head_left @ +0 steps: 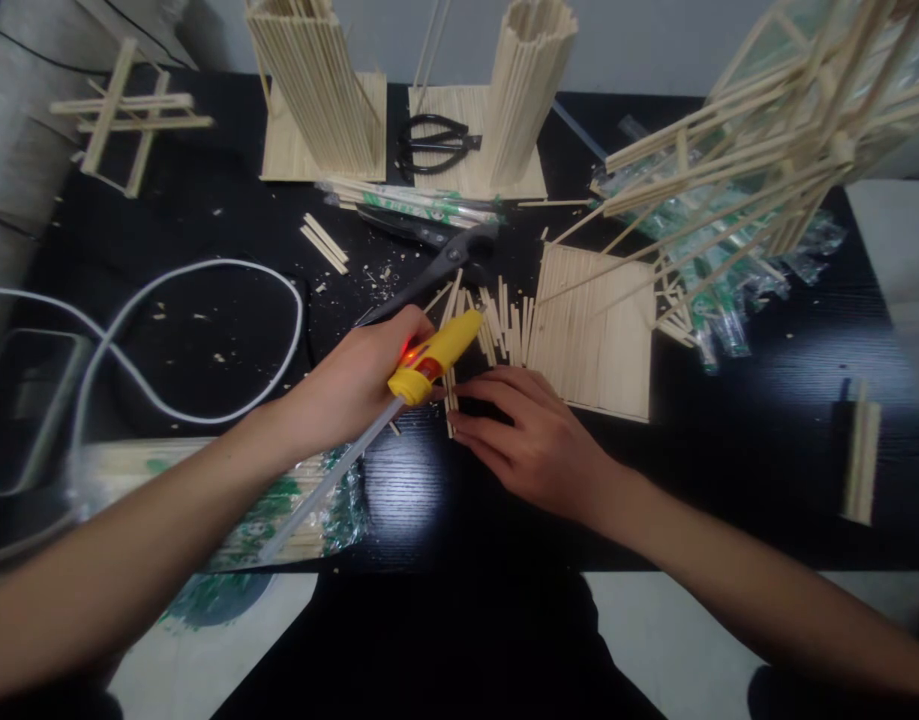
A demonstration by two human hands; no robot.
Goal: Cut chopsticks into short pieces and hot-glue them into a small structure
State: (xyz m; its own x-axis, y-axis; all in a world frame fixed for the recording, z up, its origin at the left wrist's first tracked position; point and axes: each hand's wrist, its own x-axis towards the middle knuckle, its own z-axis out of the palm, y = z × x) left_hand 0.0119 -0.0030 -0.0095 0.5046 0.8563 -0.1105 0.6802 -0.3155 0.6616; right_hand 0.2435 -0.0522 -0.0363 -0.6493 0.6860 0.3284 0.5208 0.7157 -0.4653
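Observation:
My left hand [358, 365] is closed around a yellow hot glue gun [440, 355] with a small red light glowing on it. A long translucent glue stick [331, 480] juts from its back end toward me. The fingers of my right hand [534, 430] pinch a few short wooden sticks [451, 405], which stand roughly lengthwise just above the black table. Several cut stick pieces [511, 325] lie beyond my right fingers. The gun partly hides the held sticks and its own nozzle.
Two stick towers [316, 95] stand on bases at the back, with black-handled scissors [438, 145] between. Dark pliers [451, 255] lie ahead. A flat stick panel [598, 330] and a tall stick frame [774, 150] are right. A white cable [204, 265] loops at left above packaged sticks [309, 500].

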